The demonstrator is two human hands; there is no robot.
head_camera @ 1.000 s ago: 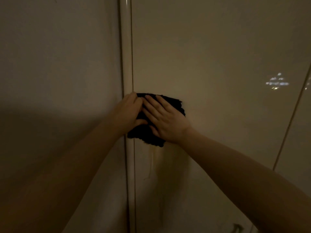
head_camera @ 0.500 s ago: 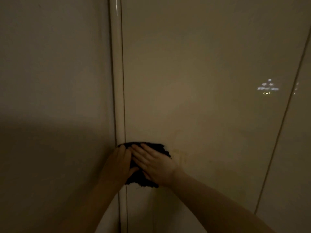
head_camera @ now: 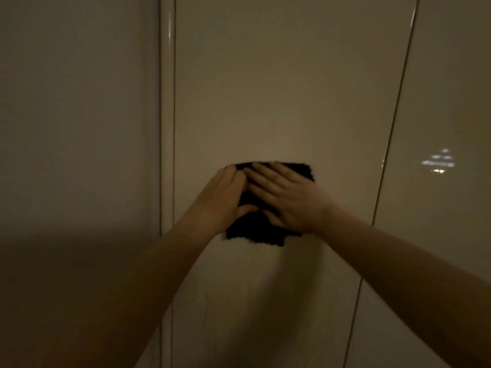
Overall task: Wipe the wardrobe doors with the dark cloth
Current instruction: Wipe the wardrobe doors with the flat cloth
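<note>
A dark cloth (head_camera: 255, 232) lies flat against the glossy cream wardrobe door (head_camera: 279, 88), near the middle of the panel. My left hand (head_camera: 225, 195) presses on the cloth's left side, fingers flat and together. My right hand (head_camera: 287, 197) presses on its right side with the fingers spread. The two hands touch over the cloth and hide most of it. Only the cloth's top edge, right corner and lower part show.
A rounded vertical trim (head_camera: 167, 128) borders the door on the left, with a plain wall (head_camera: 79, 128) beyond it. A thin seam (head_camera: 393, 128) separates the neighbouring door (head_camera: 451, 75) on the right, which carries a small light reflection (head_camera: 438, 162). The scene is dim.
Both hands slid the cloth down along the trim, then across to the right, away from the trim and toward the middle of the door. The view also shifted.
</note>
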